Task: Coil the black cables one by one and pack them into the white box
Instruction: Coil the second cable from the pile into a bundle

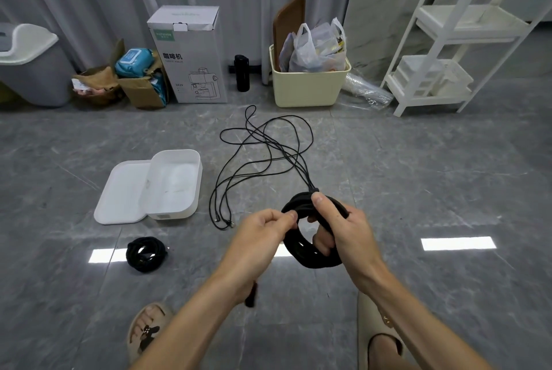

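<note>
Coiling in hand: right hand (343, 229) gripping thick black cable coil (310, 250), left hand (265, 229) pinching its strand. Next: winding loose thin black cable tails (263, 145), then into open white plastic box (174, 184).

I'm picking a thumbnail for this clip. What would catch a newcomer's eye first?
The two hands at centre: the right hand grips a thick black cable coil while the left hand pinches its rim. Behind them loose cables sprawl on the floor, with the open white box at left.

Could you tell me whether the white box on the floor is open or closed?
Open: the white box shows its bare interior, its lid lying flat beside it.
</note>
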{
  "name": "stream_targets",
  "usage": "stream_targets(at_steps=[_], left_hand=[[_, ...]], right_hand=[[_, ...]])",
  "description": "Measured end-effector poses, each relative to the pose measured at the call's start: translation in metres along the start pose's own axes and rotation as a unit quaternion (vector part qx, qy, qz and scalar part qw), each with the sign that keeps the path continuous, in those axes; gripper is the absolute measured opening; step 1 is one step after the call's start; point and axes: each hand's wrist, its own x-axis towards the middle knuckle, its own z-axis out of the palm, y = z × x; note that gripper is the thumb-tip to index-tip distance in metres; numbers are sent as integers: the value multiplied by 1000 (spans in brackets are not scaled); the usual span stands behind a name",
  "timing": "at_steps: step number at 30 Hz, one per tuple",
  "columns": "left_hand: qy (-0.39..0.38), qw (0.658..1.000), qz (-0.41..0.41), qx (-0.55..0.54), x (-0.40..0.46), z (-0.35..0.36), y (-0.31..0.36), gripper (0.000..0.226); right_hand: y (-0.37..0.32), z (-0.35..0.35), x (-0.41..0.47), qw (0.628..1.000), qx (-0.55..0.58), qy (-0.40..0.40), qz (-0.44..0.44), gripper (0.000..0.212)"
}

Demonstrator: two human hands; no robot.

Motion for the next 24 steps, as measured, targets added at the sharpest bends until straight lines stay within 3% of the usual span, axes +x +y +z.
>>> stream_targets(at_steps=[5,9,11,14,16,19,24], left_hand=[[84,979,97,159,4,-8,-3,37],[134,952,135,241,2,-8,-2,36],[90,957,155,227,5,-13,-2,36],[-26,937,216,275,6,-21,-1,64],[-72,932,232,270,8,-25,0,70],[-82,934,220,271,9,-30,2,59],[-46,903,188,384,8,-30,4,47]], right_hand=[[-3,3,-1,984,138,-51,103,44],[-5,3,-1,976,164,-59,130,41],[-4,2,-2,976,162,-66,131,41],[-5,1,-4,974,149,-101,136,40],[-5,1,-5,973,137,-122,138,40],[-5,3,-5,976,130,-114,135,39],[-9,9,-8,983,116,-65,129,36]])
